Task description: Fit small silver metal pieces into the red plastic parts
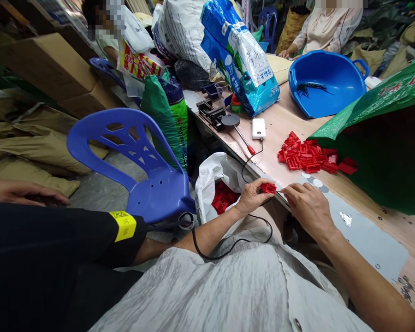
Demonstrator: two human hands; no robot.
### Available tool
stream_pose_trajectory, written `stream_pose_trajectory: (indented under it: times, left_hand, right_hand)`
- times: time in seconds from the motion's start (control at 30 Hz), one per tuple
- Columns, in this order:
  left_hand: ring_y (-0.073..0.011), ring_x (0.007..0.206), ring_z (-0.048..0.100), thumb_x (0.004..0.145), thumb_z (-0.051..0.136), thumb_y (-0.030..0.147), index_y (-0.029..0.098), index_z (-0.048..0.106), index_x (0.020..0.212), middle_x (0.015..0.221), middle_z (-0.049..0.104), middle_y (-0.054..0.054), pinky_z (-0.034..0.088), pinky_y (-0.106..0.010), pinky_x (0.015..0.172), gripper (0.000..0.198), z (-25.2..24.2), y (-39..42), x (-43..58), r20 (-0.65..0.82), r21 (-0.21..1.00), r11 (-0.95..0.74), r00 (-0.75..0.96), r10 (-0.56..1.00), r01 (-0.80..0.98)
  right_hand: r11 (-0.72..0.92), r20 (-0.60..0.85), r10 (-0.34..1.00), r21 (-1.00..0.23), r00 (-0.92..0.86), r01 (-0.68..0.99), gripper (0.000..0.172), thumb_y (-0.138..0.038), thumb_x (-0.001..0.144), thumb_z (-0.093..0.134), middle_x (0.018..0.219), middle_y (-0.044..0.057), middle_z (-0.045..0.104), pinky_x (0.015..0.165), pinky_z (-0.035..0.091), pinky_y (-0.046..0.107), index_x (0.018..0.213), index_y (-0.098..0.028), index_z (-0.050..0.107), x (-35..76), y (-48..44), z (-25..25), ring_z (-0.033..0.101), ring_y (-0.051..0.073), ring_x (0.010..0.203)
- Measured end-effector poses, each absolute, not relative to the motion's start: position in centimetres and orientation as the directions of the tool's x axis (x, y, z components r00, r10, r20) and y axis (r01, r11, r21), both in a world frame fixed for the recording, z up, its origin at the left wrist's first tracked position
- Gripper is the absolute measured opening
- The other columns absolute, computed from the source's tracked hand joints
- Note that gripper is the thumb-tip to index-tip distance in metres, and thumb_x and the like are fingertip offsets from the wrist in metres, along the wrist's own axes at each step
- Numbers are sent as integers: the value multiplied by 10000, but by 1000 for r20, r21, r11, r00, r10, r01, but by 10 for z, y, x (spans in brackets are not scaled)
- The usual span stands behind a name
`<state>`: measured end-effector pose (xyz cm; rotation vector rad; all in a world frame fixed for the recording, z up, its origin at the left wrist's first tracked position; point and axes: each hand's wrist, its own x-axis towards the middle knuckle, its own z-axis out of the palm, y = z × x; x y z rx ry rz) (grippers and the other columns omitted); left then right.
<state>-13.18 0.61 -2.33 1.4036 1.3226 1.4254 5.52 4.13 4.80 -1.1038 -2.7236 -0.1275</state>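
Observation:
My left hand [254, 196] pinches a small red plastic part [268, 188] between thumb and fingertips, just off the table's front edge. Close to its right, my right hand [309, 205] has its fingertips pressed together, pointing at the red part. A thin sliver shows between the two, too small to make out. Beyond my hands, a pile of similar red parts [304, 154] lies on the wooden table [363, 189]. Below my left hand stands an open white sack [207, 177] with more red parts inside.
Small silvery pieces [346, 218] lie on a grey sheet [370, 240]. A white power bank [258, 128] trails a black cable. Behind are a blue basin [328, 83], blue bag [242, 60] and green sack [376, 101]. A chair [159, 184] and another person's dark sleeve [55, 235] are left.

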Motion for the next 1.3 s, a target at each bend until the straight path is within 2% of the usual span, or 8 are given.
stream_pose_trajectory:
  times: [0.17, 0.33, 0.67, 0.8, 0.9, 1.0, 1.17, 1.3]
  left_hand:
    - [-165, 872, 690, 727, 781, 274, 173, 692, 1068, 1015, 739, -84, 532, -293, 851, 366, -25, 8, -134, 222, 968, -196, -164, 961, 158]
    - [-165, 899, 690, 717, 791, 279, 180, 696, 1055, 1033, 737, -82, 530, -294, 871, 365, -22, 9, -125, 258, 964, -243, -153, 954, 110]
    - [-187, 999, 678, 730, 777, 265, 200, 690, 1059, 1110, 720, -82, 515, -311, 929, 346, -13, 9, -109, 275, 959, -267, -84, 958, 92]
    - [-178, 978, 679, 720, 789, 270, 202, 686, 1060, 1106, 718, -77, 509, -306, 936, 362, -15, 9, -108, 268, 961, -260, -94, 959, 90]
    - [-175, 966, 681, 728, 784, 265, 197, 682, 1066, 1094, 718, -81, 508, -300, 924, 360, -14, 9, -109, 272, 960, -264, -95, 958, 94]
    - [-176, 977, 680, 730, 784, 261, 186, 681, 1046, 1096, 716, -89, 512, -294, 914, 341, -14, 9, -112, 285, 958, -280, -121, 951, 62]
    - [-173, 982, 679, 739, 777, 259, 163, 667, 1011, 1104, 713, -105, 518, -296, 907, 309, -17, 11, -115, 287, 958, -286, -162, 944, 29]
    - [-187, 1012, 677, 752, 766, 272, 167, 661, 1019, 1123, 708, -109, 523, -315, 920, 305, -21, 12, -110, 296, 955, -297, -145, 944, 16]
  right_hand:
    - [645, 274, 763, -252, -585, 722, 231, -305, 952, 477, 1000, 42, 718, 719, 429, 339, 1008, -256, 696, 92, 27, 34, 616, 218, 863]
    - [477, 198, 876, -489, -439, 730, 296, -437, 964, 444, 1039, 41, 702, 700, 482, 326, 1088, -264, 650, 116, 7, 14, 660, 199, 840]
    - [376, 112, 906, -656, -407, 655, 322, -445, 970, 419, 1072, 67, 690, 793, 484, 346, 1113, -246, 627, 129, -6, -2, 651, 215, 911]
    - [229, -25, 909, -804, -415, 548, 342, -467, 975, 379, 840, 37, 694, 600, 457, 300, 1087, -246, 615, 99, 2, 15, 599, 174, 637]
    - [195, -8, 908, -876, -418, 441, 306, -476, 943, 441, 785, 24, 672, 555, 424, 273, 1059, -236, 593, 74, 12, 27, 564, 159, 600]
    - [102, -53, 884, -948, -465, 301, 313, -508, 918, 486, 751, -4, 624, 485, 367, 249, 1047, -233, 560, 72, 19, 27, 463, 117, 512]
    - [-109, -195, 883, -970, -426, 218, 362, -549, 890, 546, 769, -14, 573, 468, 329, 236, 1058, -228, 534, 110, 19, 10, 412, 87, 506]
    - [-173, -254, 873, -959, -416, 224, 385, -565, 886, 549, 789, -9, 566, 478, 317, 249, 1074, -229, 549, 127, 11, -3, 408, 87, 515]
